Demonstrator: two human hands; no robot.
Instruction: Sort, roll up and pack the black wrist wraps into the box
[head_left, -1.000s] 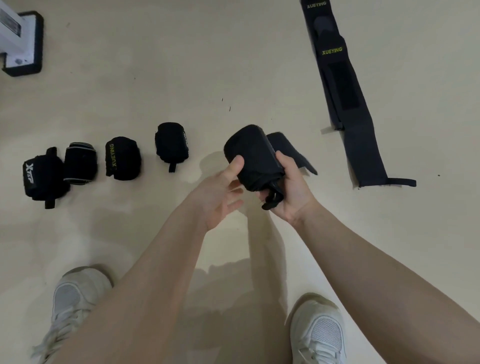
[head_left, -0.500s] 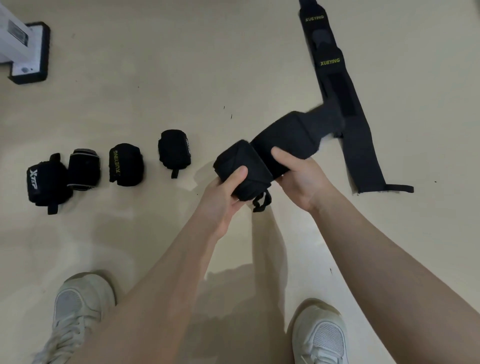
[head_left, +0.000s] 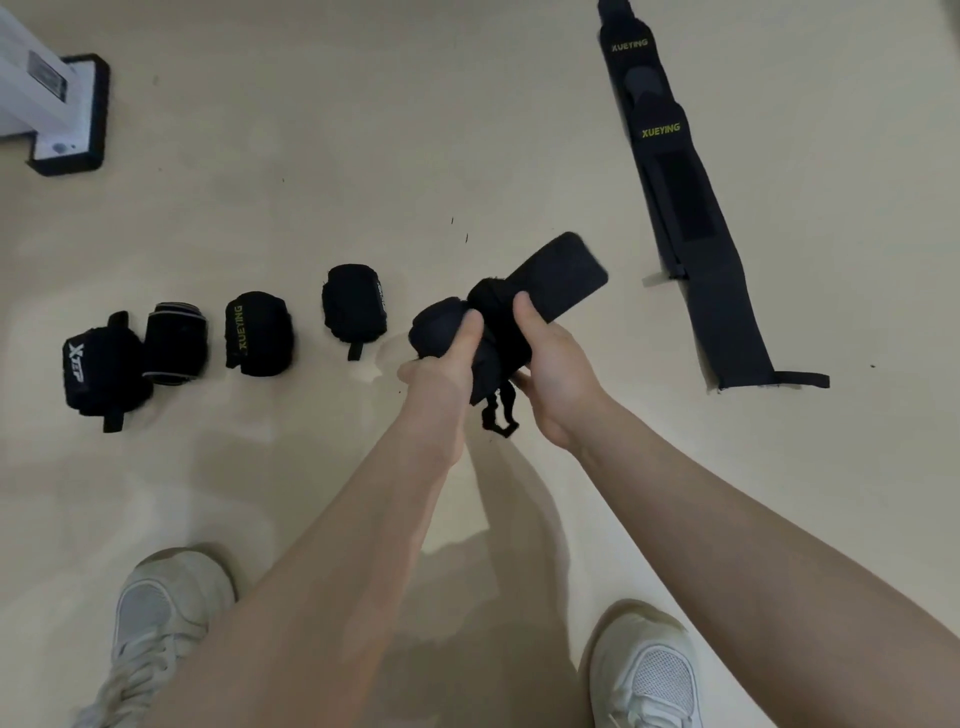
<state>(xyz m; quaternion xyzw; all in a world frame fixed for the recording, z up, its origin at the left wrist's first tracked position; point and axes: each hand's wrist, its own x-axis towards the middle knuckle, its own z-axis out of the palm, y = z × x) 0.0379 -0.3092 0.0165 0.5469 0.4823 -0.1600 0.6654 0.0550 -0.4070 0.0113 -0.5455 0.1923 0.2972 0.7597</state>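
The half-rolled wrist wrap (head_left: 491, 332) is held above the floor (head_left: 311, 156), near the middle; its loose tail, flung out long half a second ago, is now shorter and stiffer, so the roll looks nearly finished. The left hand (head_left: 441, 358) grips the rolled end, the right hand (head_left: 550, 358) clamps the strap beside it. Four rolled wraps (head_left: 257, 332) line the floor leftward; a flat wrap (head_left: 685, 208) waits toward the far right corner
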